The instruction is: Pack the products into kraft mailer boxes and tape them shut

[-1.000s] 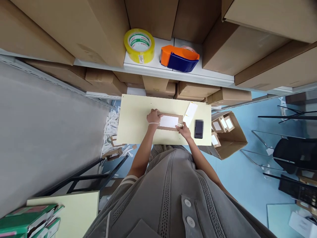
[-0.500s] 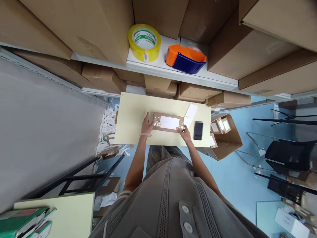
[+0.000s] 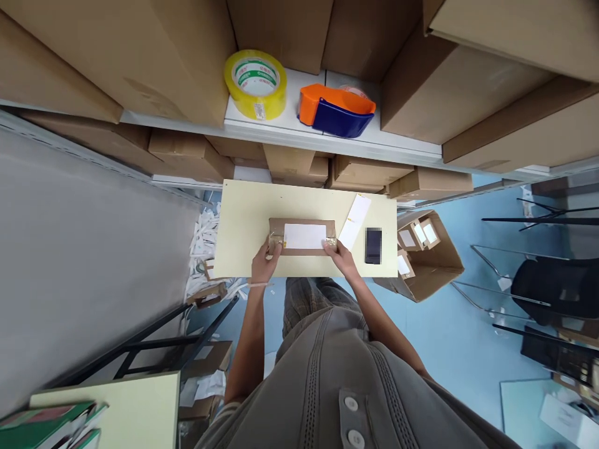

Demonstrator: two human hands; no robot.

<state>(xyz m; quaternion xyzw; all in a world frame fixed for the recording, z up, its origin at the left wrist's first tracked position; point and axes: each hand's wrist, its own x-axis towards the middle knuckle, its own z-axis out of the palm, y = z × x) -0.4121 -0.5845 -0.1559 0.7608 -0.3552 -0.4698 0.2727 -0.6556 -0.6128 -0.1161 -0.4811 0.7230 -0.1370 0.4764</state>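
Observation:
A flat brown cardboard box lies on the pale yellow table, with shiny clear tape at both ends. On its top face is a white label. My left hand grips the left end, thumb over the taped corner. At the right end, my right hand pinches the front corner with the thumb on top. White label sheets lie just right of the box. A dark phone rests farther right on the table.
Above the table, a shelf carries a yellow tape roll, an orange and blue tape dispenser and cardboard boxes. Right of the table stands an open carton with small labelled boxes inside. A black chair stands beyond it.
The box has shifted left and slightly toward me. My left hand, spread beside the left end before, has moved left and down and closed on it. My right hand stays on the right end.

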